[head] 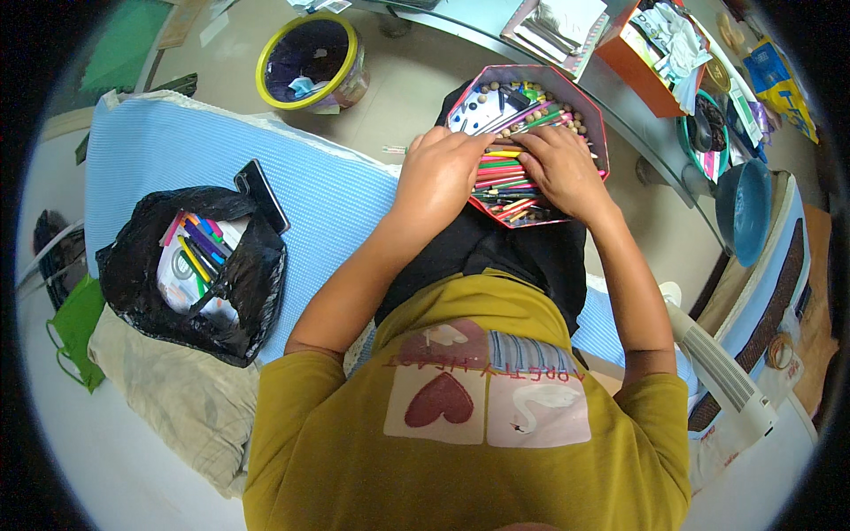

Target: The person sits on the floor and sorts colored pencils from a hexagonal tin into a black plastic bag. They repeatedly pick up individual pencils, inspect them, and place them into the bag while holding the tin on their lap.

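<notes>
An octagonal box (596,126) with a red rim rests on my lap, tilted in view. Several colored pencils (499,174) lie side by side across its near half. In the far half are round wooden beads (576,123), more pencils, a black pencil sharpener or similar small block (516,98) and small loose bits. My left hand (443,162) reaches over the left rim, its fingertips at the pencils' left ends. My right hand (563,166) lies over their right part, thumb and fingers touching them. A brown pencil (503,142) shows between both hands; whether either grips it is hidden.
A black plastic bag (265,292) holding markers (196,255) sits on the blue mat (339,206) at left, with a smartphone (262,196) against it. A yellow-rimmed bin (265,83) stands on the floor. The glass table (624,109) carries an orange box (641,73) and notebooks (558,30).
</notes>
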Demonstrator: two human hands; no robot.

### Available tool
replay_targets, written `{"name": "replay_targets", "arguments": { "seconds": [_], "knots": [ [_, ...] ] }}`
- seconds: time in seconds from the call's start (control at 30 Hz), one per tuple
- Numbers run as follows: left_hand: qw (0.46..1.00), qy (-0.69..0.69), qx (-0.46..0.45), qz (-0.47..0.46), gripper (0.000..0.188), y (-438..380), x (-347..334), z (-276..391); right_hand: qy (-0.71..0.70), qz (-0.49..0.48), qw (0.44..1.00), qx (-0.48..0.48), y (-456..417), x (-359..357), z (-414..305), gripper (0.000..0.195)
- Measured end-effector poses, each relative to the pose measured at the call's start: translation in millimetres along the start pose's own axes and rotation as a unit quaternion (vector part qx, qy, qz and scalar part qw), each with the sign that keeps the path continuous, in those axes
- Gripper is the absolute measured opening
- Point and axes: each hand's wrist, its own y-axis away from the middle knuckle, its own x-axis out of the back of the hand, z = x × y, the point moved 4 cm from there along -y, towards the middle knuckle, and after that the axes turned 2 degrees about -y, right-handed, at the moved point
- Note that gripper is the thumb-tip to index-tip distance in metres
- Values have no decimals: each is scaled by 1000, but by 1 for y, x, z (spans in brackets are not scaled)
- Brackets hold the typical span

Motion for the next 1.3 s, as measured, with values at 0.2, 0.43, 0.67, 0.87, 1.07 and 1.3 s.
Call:
{"name": "replay_targets", "arguments": {
  "seconds": [0.2,0.43,0.67,0.87,1.07,1.3],
  "knots": [
    [988,-140,-58,-4,29,-12,-22,0,31,8,999,-36,10,0,-14,29],
    [985,-146,-68,-54,26,-9,-37,19,48,56,997,-35,17,3,-21,28],
    [996,-63,-59,24,31,2,-41,19,36,34,998,-35,21,16,-20,27],
    [998,-13,-65,14,35,5,-42,18,27,23,999,-37,25,21,-9,26],
    [999,25,-29,-30,34,-1,-37,17,-14,-7,999,-36,21,26,-6,22],
    [997,-52,-49,-42,41,2,-39,25,-50,31,998,-22,-19,27,11,20]
  ]
}}
